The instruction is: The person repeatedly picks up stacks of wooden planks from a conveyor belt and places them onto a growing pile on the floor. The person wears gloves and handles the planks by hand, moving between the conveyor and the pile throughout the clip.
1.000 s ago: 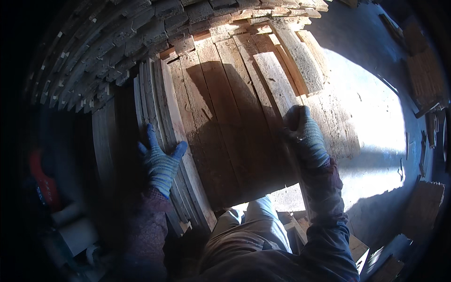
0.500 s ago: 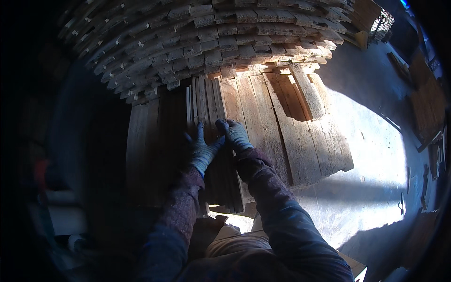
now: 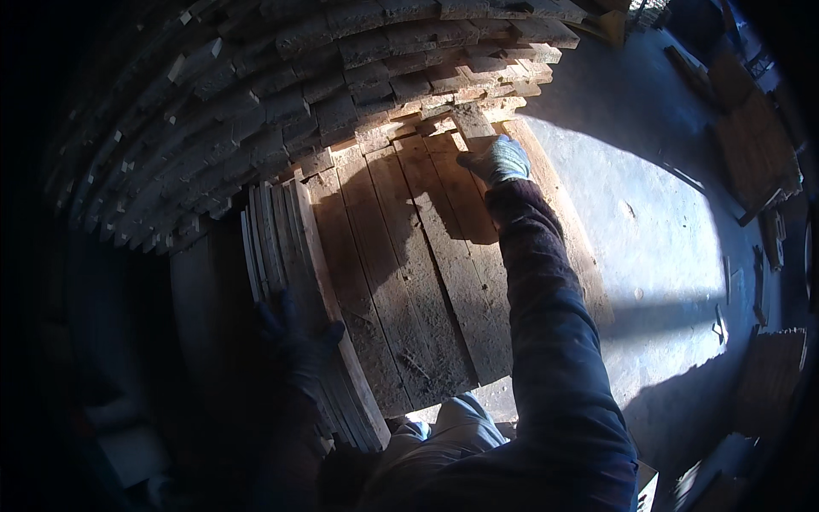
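Observation:
A row of flat wooden boards lies side by side in front of me, partly in sunlight. At the far right of this row, my right hand, in a pale glove, is closed around the near end of a loose wooden board. The fingers' undersides are hidden. To the left, several thin boards stand on edge, pressed together. My left hand rests across them in deep shadow, with thumb and fingers spread apart.
Beyond the flat boards rises a large stack of wooden planks, their ends staggered. Sunlit concrete floor lies at the right, with brown panels and wood scraps along its far side. The left side is very dark.
My right hand has left the on-edge boards and reached far right to the loose board. My left hand remains on the on-edge boards, which now lean further left in view. The view has shifted right.

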Demonstrator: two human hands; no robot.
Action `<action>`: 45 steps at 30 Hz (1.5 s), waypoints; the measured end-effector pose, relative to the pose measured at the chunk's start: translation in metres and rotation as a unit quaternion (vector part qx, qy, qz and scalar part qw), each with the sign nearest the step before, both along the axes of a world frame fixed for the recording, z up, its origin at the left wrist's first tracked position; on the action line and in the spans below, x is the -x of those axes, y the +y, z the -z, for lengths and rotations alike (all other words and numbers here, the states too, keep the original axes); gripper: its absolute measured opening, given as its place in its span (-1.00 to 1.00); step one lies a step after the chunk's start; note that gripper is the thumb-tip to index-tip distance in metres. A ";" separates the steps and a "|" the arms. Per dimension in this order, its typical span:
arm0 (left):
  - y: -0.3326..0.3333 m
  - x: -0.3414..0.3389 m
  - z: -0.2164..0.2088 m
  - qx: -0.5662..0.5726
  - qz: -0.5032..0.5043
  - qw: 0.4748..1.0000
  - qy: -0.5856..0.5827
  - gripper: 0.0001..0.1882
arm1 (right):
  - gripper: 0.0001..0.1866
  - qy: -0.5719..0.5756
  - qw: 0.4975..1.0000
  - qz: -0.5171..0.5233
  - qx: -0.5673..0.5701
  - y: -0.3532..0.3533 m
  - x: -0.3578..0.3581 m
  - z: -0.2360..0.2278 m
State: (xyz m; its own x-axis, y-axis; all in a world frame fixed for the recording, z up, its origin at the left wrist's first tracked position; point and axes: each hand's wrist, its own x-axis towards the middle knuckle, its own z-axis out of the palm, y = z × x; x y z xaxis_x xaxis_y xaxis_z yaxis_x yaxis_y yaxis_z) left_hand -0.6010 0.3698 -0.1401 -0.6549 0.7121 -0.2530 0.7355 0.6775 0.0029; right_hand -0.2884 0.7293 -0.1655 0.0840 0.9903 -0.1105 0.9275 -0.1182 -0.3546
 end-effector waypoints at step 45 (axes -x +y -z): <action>-0.101 0.091 0.022 -0.346 0.009 0.853 -0.390 0.13 | -0.53 0.631 0.775 0.023 0.018 -0.363 0.168 0.071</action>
State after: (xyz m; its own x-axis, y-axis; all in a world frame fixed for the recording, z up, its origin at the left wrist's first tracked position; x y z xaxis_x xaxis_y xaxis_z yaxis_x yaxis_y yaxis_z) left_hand -0.6919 0.2684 -0.1618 -0.4677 0.8756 -0.1210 0.3373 0.3033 0.8912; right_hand -0.4560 0.3667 -0.2368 -0.0785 0.9840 -0.1598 -0.1602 -0.1707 -0.9722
